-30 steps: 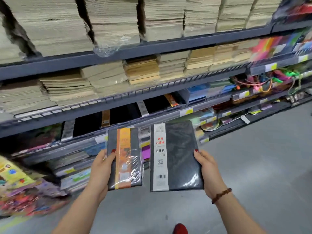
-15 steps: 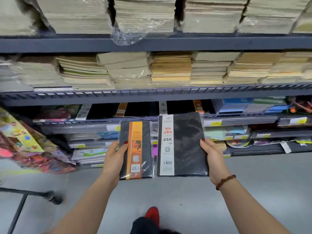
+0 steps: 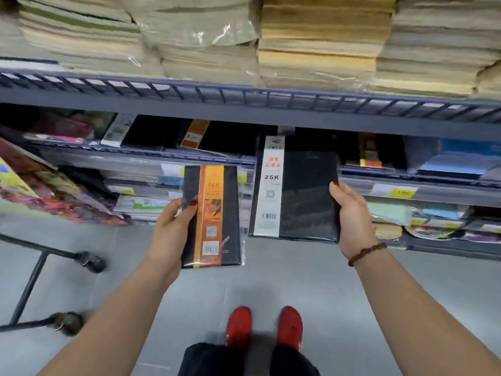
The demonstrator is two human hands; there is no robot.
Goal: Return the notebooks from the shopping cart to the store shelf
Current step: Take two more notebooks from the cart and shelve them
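Note:
My left hand [image 3: 170, 226] grips the left edge of a small black notebook with an orange band [image 3: 214, 215], held upright in front of the shelves. My right hand [image 3: 352, 215] holds the right edge of a larger black notebook with a white "25K" strip [image 3: 303, 191]; its top reaches the front of the dark shelf [image 3: 244, 109] row where similar black notebooks [image 3: 222, 137] lie. Both notebooks are wrapped in clear plastic.
Stacks of pale paper pads [image 3: 311, 44] fill the shelf above. Colourful books [image 3: 40, 191] lean at lower left, blue items [image 3: 461, 158] lie at right. The cart's black frame and wheels [image 3: 70, 321] stand on the grey floor at left. My red shoes [image 3: 263, 327] are below.
The view has come closer to the shelves and tilted down. Both notebooks have moved toward the black-notebook row, the larger one rising higher than the smaller.

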